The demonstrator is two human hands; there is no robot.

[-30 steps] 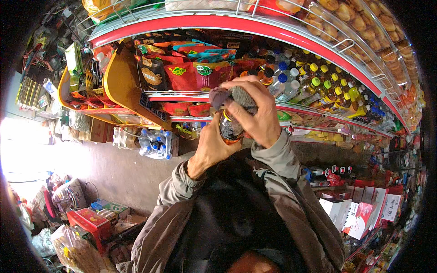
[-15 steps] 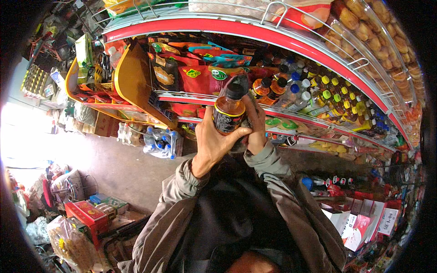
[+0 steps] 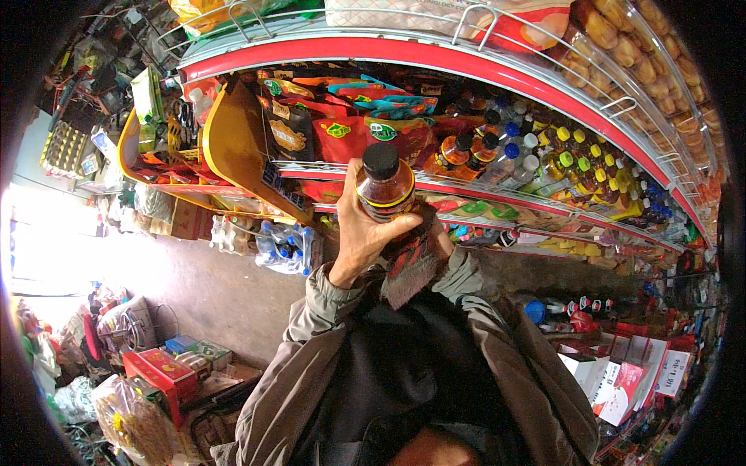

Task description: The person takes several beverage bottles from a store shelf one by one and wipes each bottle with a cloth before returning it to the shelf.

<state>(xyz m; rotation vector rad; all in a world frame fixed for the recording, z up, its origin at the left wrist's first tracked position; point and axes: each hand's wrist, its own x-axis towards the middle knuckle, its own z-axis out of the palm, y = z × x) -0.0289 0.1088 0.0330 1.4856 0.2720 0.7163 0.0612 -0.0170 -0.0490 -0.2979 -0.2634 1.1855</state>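
Observation:
A drink bottle [image 3: 386, 190] with a black cap and amber liquid is held upright in front of me. My left hand [image 3: 359, 237] is wrapped around its left side, thumb across the front of the lower part. A dark, reddish patterned cloth [image 3: 412, 272] with a frayed grey edge hangs below the bottle, on its right. My right hand [image 3: 441, 242] grips this cloth against the bottle's lower right side; most of its fingers are hidden behind the cloth and bottle.
Ahead stands a red-edged shelf [image 3: 466, 190] with snack bags [image 3: 342, 140] and rows of bottles [image 3: 575, 167]. An orange display rack [image 3: 233, 147] adjoins it on the left. Wrapped bottles [image 3: 284, 248] sit on the floor. Open cartons [image 3: 625, 377] lie at right, a red box [image 3: 162, 373] at left.
The bottle now tilts its cap more toward me. The cloth has come from behind the bottle to hang below it, and my right hand has moved down with it.

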